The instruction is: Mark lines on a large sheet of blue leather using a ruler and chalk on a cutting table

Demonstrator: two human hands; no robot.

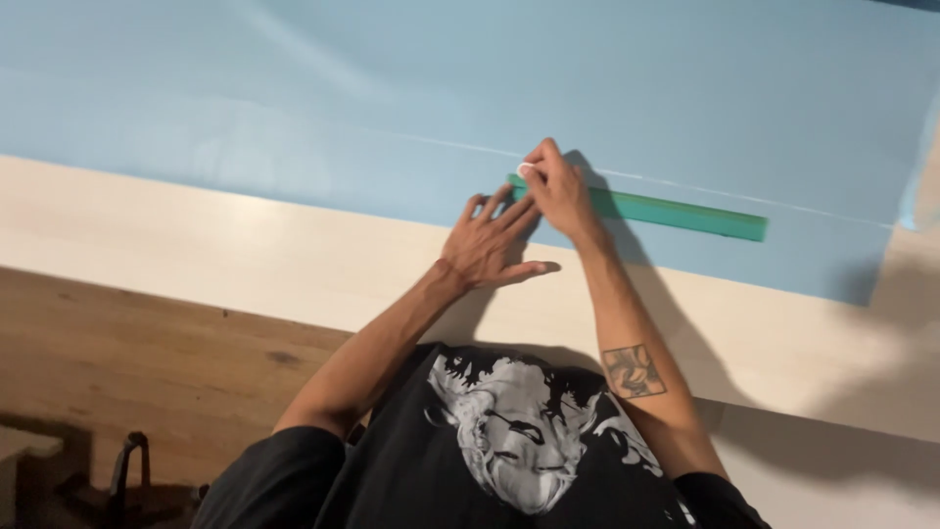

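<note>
Marking a line on fabric. The left hand [487,245] lies flat, fingers spread, pressing the near end of the green ruler [676,213] onto the blue fabric [411,98] spread over the pale counter [245,250]. Beyond it, the right hand [558,186] pinches white chalk [525,169] at the ruler's far edge. Firm downward pressure should keep the ruler from shifting; the chalk should stay against the edge.

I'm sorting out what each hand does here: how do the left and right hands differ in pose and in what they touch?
The left hand lies flat with fingers spread, pressing the blue sheet and the end of the green ruler. The right hand is curled, pinching a small white marker at the ruler's upper edge, where a thin white line runs. The right hand sits farther up the sheet than the left. Both are bare and rest at the ruler's left end.
</note>
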